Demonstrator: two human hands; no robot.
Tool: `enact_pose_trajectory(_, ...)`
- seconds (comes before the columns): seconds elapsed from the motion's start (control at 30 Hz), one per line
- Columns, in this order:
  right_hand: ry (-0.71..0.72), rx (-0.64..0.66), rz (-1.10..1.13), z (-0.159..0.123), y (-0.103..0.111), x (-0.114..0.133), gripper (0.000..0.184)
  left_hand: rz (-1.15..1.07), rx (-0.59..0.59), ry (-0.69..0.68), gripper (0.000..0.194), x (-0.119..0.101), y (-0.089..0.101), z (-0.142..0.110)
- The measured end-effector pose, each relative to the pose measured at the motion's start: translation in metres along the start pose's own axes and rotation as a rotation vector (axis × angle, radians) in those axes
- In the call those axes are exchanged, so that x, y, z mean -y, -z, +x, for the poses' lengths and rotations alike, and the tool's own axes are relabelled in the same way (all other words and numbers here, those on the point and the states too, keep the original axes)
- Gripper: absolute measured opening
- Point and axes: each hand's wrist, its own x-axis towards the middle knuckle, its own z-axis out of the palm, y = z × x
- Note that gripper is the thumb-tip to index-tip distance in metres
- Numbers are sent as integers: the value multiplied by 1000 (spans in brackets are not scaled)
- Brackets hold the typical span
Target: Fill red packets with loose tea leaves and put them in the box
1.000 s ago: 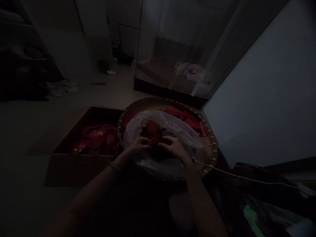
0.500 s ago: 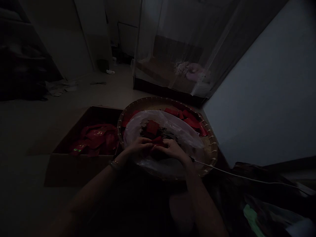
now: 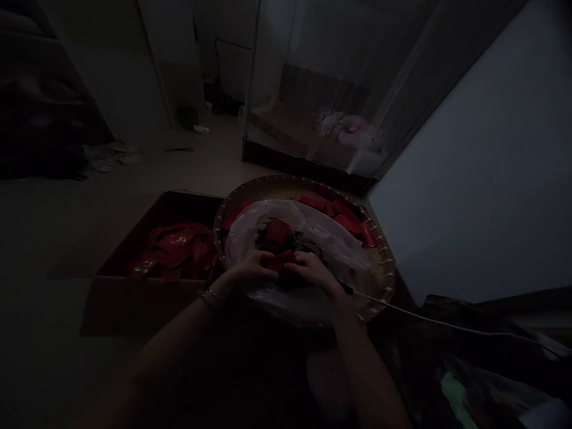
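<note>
The room is very dark. Between my two hands is a red packet (image 3: 279,262), held over a clear plastic sheet (image 3: 263,208). My left hand (image 3: 252,266) closes on its left side, and my right hand (image 3: 311,269) grips the right side. Just beyond my fingers a second red piece (image 3: 276,231) lies on the sheet among dark scraps (image 3: 304,241). The sheet rests in a round woven basket tray (image 3: 388,262), where several more red packets (image 3: 346,217) lie along the far right rim. Fine detail of the held packet is lost in shadow.
Left of the tray stands an open cardboard box (image 3: 134,304) with several glossy red packets (image 3: 176,244) inside. A white cord (image 3: 429,319) runs from the tray to the right. Behind is a bed under a net (image 3: 313,134); a pale wall (image 3: 482,155) rises at the right.
The red packet between my hands has changed its lie and now shows a broader, flatter face. My fingers have shifted slightly on it. The view has moved a little.
</note>
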Motion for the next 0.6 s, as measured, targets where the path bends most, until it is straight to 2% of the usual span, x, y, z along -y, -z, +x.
enact_pose_trajectory(0.1,3,-57,-15,-3,6,2,26,56,-4,-11,44,2,1,0)
enact_pose_trajectory(0.2,-91,-137,22,-6,12,1,26,49,-10,23,47,4,0,-1)
enact_pose_trajectory(0.33,-160,-351,127,-4,13,-2,30,-25,13,30,53,7,0,0)
enact_pose_trajectory(0.43,-146,-481,221,2,3,-4,43,0,8,23,50,8,0,0)
enact_pose_trajectory(0.47,-144,-491,223,5,-2,-5,45,5,13,19,50,8,-1,0)
enact_pose_trajectory(0.6,-137,-472,133,10,-16,-4,32,-19,-3,6,50,6,-1,1)
